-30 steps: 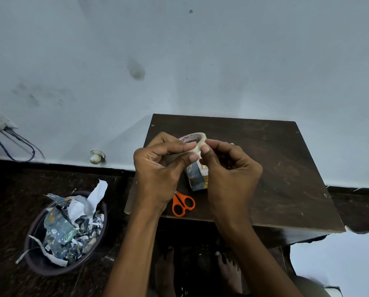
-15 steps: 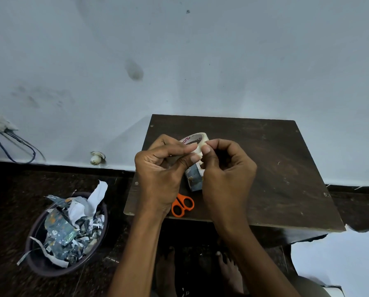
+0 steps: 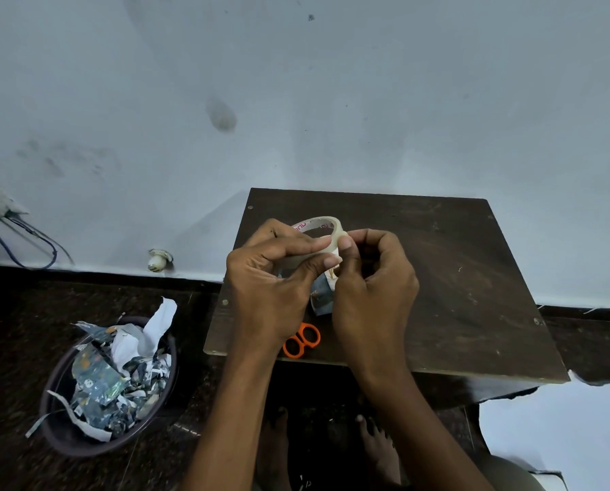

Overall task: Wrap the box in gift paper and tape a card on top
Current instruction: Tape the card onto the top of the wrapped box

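Note:
Over the small dark wooden table (image 3: 456, 278), my left hand (image 3: 271, 278) grips a roll of pale tape (image 3: 319, 226). My right hand (image 3: 371, 288) pinches at the roll's outer edge with thumb and forefinger, right beside my left thumb. Below and between the hands a small box wrapped in dark patterned gift paper (image 3: 322, 295) shows only in part. Orange-handled scissors (image 3: 301, 340) lie on the table near its front edge, their blades hidden under my left wrist. No card is visible.
A round dark bin (image 3: 66, 434) full of crumpled gift-paper scraps stands on the floor to the left. The wall runs close behind the table, with cables (image 3: 20, 239) at far left. White sheet (image 3: 558, 430) lies at bottom right. My bare feet are under the table.
Both hands stay on the tape roll and have shifted slightly; my right fingers keep working at the roll's edge. The box and scissors have not moved.

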{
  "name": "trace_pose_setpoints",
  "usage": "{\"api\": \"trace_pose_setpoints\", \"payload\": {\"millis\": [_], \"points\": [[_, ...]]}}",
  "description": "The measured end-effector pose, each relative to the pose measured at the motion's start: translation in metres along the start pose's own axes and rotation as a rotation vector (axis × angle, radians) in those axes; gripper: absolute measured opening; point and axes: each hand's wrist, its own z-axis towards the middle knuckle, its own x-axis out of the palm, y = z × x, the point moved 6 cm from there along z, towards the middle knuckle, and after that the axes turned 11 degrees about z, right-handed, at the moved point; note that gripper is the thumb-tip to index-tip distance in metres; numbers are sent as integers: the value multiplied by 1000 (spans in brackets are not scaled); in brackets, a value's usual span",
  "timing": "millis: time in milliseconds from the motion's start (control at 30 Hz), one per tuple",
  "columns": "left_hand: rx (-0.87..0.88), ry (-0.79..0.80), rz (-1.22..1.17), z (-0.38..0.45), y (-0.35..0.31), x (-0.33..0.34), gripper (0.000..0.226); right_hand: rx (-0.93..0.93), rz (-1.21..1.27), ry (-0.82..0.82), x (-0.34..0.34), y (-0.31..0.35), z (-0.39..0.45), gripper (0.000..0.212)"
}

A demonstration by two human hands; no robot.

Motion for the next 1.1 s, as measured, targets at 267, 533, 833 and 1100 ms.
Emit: {"api": "trace_pose_setpoints", "payload": {"millis": [267,533,833,1100], "points": [[-19,3,39,-2,0,3,23,-63,-148,57,3,-2,4,19],[25,10,32,-1,-4,5,24,-155,-232,201,7,-3,12,14],[38,-32,59,0,-3,5,21,-290,-200,229,10,2,9,16],[65,97,53,0,-4,4,10,-331,-251,145,3,7,11,10]]}}
